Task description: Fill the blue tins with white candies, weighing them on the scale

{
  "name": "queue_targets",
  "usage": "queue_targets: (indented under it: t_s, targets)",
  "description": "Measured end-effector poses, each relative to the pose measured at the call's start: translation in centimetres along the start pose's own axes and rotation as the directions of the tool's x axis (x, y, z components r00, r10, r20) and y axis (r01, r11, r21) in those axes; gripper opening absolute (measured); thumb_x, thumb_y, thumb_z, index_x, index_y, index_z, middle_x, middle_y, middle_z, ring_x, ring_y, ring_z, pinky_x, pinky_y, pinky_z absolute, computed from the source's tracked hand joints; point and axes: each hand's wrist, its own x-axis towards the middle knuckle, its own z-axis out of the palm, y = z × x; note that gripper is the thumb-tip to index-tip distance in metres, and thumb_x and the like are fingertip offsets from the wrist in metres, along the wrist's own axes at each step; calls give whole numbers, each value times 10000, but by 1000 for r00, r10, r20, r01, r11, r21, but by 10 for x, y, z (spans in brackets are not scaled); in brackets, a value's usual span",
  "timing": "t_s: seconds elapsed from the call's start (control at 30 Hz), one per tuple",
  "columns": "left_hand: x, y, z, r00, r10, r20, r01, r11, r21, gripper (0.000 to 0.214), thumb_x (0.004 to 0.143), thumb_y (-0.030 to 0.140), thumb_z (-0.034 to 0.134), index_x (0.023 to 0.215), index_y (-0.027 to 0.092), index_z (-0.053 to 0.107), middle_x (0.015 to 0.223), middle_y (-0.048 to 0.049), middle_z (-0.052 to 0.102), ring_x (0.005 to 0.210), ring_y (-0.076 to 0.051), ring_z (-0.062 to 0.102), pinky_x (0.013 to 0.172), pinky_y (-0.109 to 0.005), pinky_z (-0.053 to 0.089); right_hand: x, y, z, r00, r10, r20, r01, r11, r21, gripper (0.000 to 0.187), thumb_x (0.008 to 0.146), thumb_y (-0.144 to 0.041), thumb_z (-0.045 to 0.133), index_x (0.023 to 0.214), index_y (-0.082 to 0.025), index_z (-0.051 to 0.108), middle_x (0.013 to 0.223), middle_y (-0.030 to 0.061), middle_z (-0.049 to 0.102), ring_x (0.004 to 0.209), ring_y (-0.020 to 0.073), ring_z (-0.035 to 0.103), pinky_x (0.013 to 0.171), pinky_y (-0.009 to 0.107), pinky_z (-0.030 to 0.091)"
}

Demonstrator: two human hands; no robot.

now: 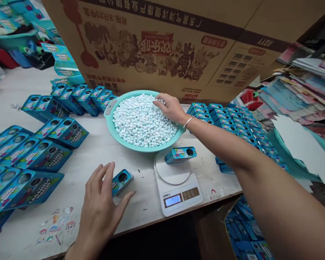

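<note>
A teal bowl [109, 113] heaped with small white candies [141, 121] stands at the middle of the table. My right hand [171, 108] lies on the candies at the bowl's right side, fingers curled down into them; a bracelet is on the wrist. A small blue tin [181, 154] lies on a white kitchen scale [176, 184] in front of the bowl. My left hand [99, 209] hovers over the table with fingers spread, right next to another blue tin [122, 180]; whether it touches the tin I cannot tell.
Rows of blue tins [29, 155] cover the left side of the table, more blue tins [233, 121] lie at the right and in a box below the edge. A big cardboard carton [162, 39] stands behind the bowl. Stacked papers fill the right.
</note>
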Motion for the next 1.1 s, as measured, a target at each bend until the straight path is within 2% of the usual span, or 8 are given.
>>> queue_targets:
  t_s: [0.1, 0.2, 0.3, 0.4, 0.47, 0.67, 0.83, 1.1]
  targets:
    - [3, 24, -5, 990, -30, -135, 5, 983, -185, 731, 858, 338, 674, 1499, 287, 327, 1351, -120, 509, 1293, -335, 484, 1055, -520, 467, 8, -7, -6, 954, 283, -100, -219, 884, 412, 315, 876, -521, 602, 842, -210, 566, 726, -9, 567, 677, 144, 502, 620, 257, 417]
    - [7, 46, -1, 993, -16, -116, -29, 927, -373, 617, 875, 268, 655, 1440, 312, 409, 1283, -79, 567, 1188, -266, 572, 998, -441, 532, 13, -16, -13, 804, 585, 111, -417, 420, 806, 313, 917, -505, 555, 821, -210, 514, 643, -34, 520, 525, 95, 444, 442, 186, 319]
    - [19, 62, 14, 999, 11, -43, -31, 872, -489, 514, 893, 298, 636, 1377, 287, 464, 1255, -79, 597, 1140, -245, 606, 943, -405, 563, 13, -29, -21, 691, 660, 295, -391, -2, 920, 297, 992, -436, 430, 813, -205, 487, 663, -10, 569, 526, 90, 510, 411, 159, 348]
    - [40, 79, 33, 999, 29, -24, -38, 837, -545, 515, 889, 311, 645, 1366, 274, 455, 1285, -87, 599, 1180, -248, 594, 987, -414, 536, 6, -43, -30, 645, 678, 352, -316, -182, 931, 316, 1018, -397, 365, 796, -203, 477, 629, -18, 555, 501, 79, 516, 401, 141, 366]
    - [56, 91, 47, 996, 78, -35, -85, 834, -545, 549, 878, 305, 660, 1377, 263, 436, 1305, -99, 595, 1219, -258, 570, 1040, -439, 496, -4, -51, -40, 661, 646, 381, -291, -247, 924, 341, 1022, -404, 356, 772, -202, 468, 579, -45, 495, 433, 55, 440, 362, 119, 293]
    - [104, 120, 82, 958, 268, 101, -193, 865, -464, 520, 809, 292, 728, 1283, 197, 538, 1231, -113, 640, 1166, -285, 588, 994, -452, 499, -74, -68, -72, 758, 583, 292, -184, -238, 954, 299, 987, -425, 466, 787, -204, 493, 570, -69, 481, 367, 37, 321, 324, 125, 220]
    - [117, 127, 87, 927, 232, 295, -96, 906, -412, 304, 763, 321, 768, 1034, 215, 679, 993, -37, 723, 955, -238, 676, 856, -354, 531, -125, -81, -64, 695, 714, 82, -54, -61, 997, 299, 898, -476, 611, 799, -217, 499, 574, -83, 486, 369, 40, 342, 335, 142, 270]
    - [116, 131, 81, 936, 164, 313, -26, 916, -401, 288, 759, 221, 714, 1047, 219, 715, 1065, -30, 745, 996, -240, 689, 859, -326, 518, -135, -96, -46, 633, 755, -169, 33, 192, 981, 397, 800, -569, 679, 753, -208, 519, 581, -73, 481, 403, 39, 379, 397, 171, 359]
